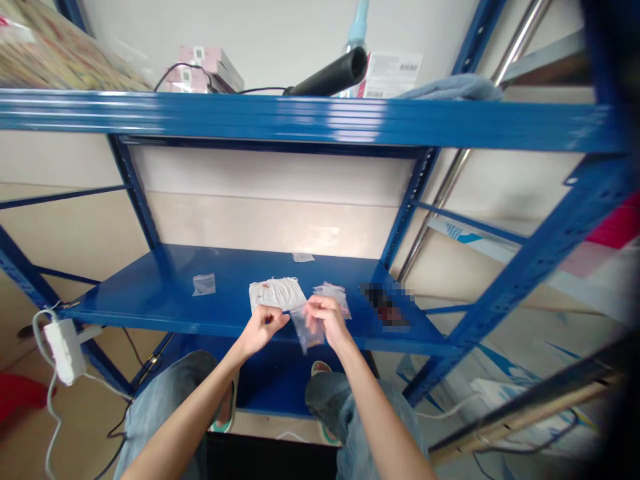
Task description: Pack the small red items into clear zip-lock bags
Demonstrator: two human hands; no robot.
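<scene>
A small clear plastic bag (304, 335) hangs at the front edge of the blue shelf, between my two hands. The curled, slightly smeared fingers of my right hand (327, 319) are at its upper part and appear to grip it. My left hand (263, 328) is closed, thumb pointing at the bag; whatever its fingers may hold is too small to make out. Just behind the left hand lies a crumpled white sheet (277, 293) with tiny reddish bits on it. Several small clear bags (336, 293) lie in a pile behind my right hand.
On the blue shelf (170, 293), another clear bag (204, 285) lies left and a small packet (303, 257) at the back. A pixelated dark object (385, 307) is at the right. Overhead runs an upper shelf beam (280, 120), with a black tube (330, 72) jutting over it.
</scene>
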